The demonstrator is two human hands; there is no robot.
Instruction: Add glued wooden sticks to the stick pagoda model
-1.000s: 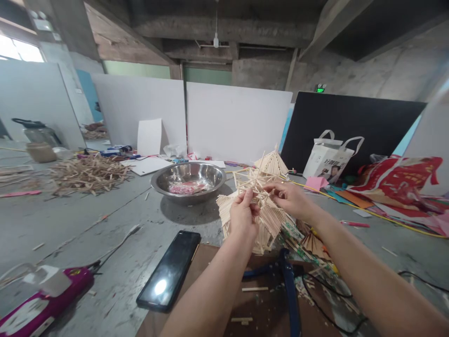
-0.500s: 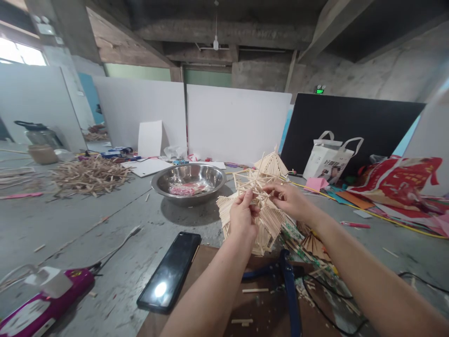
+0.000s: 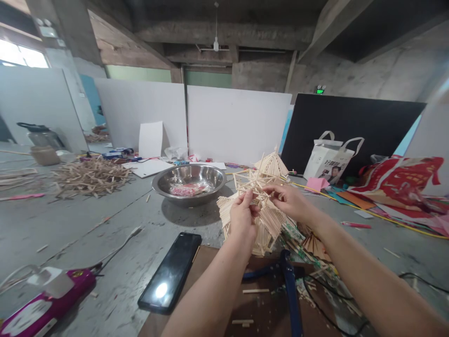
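Note:
Both hands are at a pale wooden stick frame (image 3: 257,178), an open lattice with a star-like pattern of thin sticks. My left hand (image 3: 243,213) pinches its near left side between thumb and fingers. On its right side the fingers of my right hand (image 3: 286,199) are closed in a pinch. Beneath and just in front is a larger stick model (image 3: 268,227) with slatted, roof-like panels; whether the frame is joined to it I cannot tell. Behind stands a cone-shaped stick roof (image 3: 271,164). Below my hands, a blue-handled tool (image 3: 290,290) rests on a brown board (image 3: 210,281) among short stick pieces.
A steel basin (image 3: 157,185) with plastic packets stands left of the model. A black phone (image 3: 171,271) lies partly over the board's left edge. A purple power strip (image 3: 66,299) is at lower left, a pile of sticks (image 3: 93,175) farther back, a white bag (image 3: 326,161) at right.
Both hands keep their places on the stick frame, with hardly any finger movement. The whole view shifts very slightly; nothing is taken up or let go.

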